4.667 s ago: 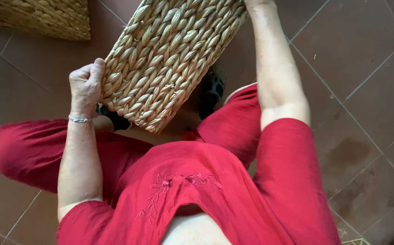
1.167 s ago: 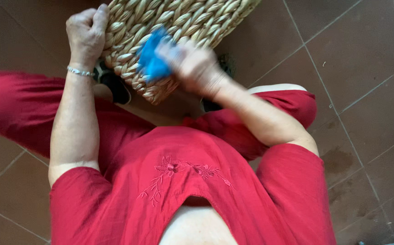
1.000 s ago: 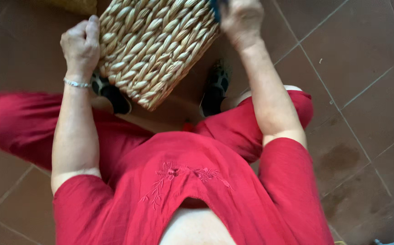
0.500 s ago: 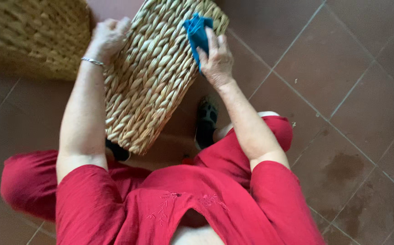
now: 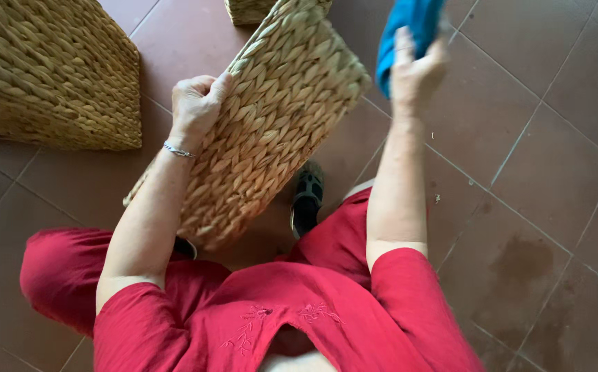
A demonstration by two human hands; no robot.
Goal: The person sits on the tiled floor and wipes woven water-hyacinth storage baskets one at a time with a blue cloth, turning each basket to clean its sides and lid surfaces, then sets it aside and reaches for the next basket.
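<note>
A woven straw basket (image 5: 271, 131) stands tilted on the tiled floor between my legs. My left hand (image 5: 199, 103) grips its left edge, a thin bracelet on the wrist. My right hand (image 5: 416, 65) is raised to the right of the basket, off its surface, and is shut on a blue cloth (image 5: 406, 31). The cloth hangs just past the basket's upper right corner. I wear red clothes and dark sandals (image 5: 307, 200).
A second, larger woven basket (image 5: 51, 76) sits at the upper left on the floor. Part of a third woven piece (image 5: 254, 10) shows at the top edge. Brown floor tiles (image 5: 540, 207) with a dark stain spread to the right.
My right hand with the blue cloth has lifted off the basket's face and moved up and to the right. The view has tipped, showing the second basket more.
</note>
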